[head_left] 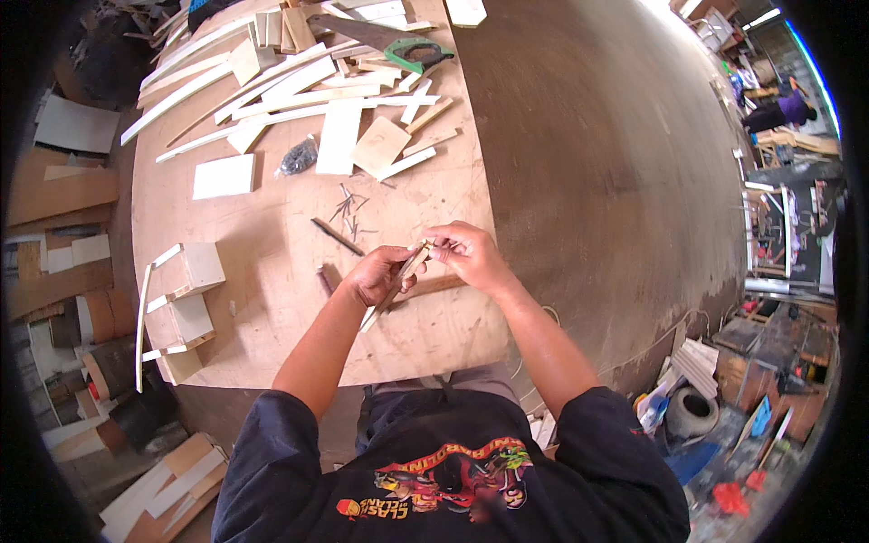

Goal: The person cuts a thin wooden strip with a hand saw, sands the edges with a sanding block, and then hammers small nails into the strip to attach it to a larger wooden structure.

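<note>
Over the near part of the wooden work table, my left hand is closed round a thin wooden strip that slants toward me. My right hand pinches at the strip's upper end; whether a small piece also sits between those fingertips is too small to make out. Several loose nails lie beyond my hands. To the left of them rests a dark slim rod, and a shorter dark stick lies beside my left wrist. Partly hidden behind my hands is a wooden piece on the tabletop.
A small stepped wooden box assembly stands at the table's left edge. Cut wood pieces are heaped at the far side, with a green-handled saw and a plastic bag nearby. Another person is far right.
</note>
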The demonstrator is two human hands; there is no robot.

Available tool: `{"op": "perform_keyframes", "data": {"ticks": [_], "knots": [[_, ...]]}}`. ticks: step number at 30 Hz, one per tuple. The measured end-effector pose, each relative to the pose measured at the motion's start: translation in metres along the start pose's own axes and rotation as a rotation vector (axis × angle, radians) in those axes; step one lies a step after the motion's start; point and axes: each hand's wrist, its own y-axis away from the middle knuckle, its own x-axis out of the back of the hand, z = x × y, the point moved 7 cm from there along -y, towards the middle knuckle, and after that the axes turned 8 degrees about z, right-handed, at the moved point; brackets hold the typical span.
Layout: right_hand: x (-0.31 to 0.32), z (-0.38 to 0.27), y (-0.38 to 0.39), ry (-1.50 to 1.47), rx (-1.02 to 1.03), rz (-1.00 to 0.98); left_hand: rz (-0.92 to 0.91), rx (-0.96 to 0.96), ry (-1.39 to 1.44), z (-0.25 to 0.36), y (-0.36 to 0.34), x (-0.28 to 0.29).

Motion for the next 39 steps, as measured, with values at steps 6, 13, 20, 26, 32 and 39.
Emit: {"op": "perform_keyframes", "data": {"ticks": [6, 13, 20, 26, 32, 39], "knots": [[0.069, 0.059, -0.045, 0.126, 0.085, -0.050, 0.129, 0.169, -0.143, 0.017, -0.087, -0.026], [0.132, 0.143, -0.071, 0.072, -0.073, -0.051, 0.254, 0.288, -0.303, 0.023, -0.171, -0.047], [0.149, 0.184, -0.080, -0.078, -0.268, -0.077, 0.324, 0.236, -0.390, 0.033, -0.190, -0.056], [0.157, 0.150, -0.124, 0.071, -0.105, -0.023, 0.412, 0.152, -0.391, 0.052, -0.182, -0.059], [0.135, 0.102, -0.218, 0.389, 0.219, 0.074, 0.517, 0.022, -0.391, 0.068, -0.184, -0.045], [0.083, 0.060, -0.352, 0.849, 0.743, 0.129, 0.524, -0.042, -0.453, 0.074, -0.181, -0.051]]}}
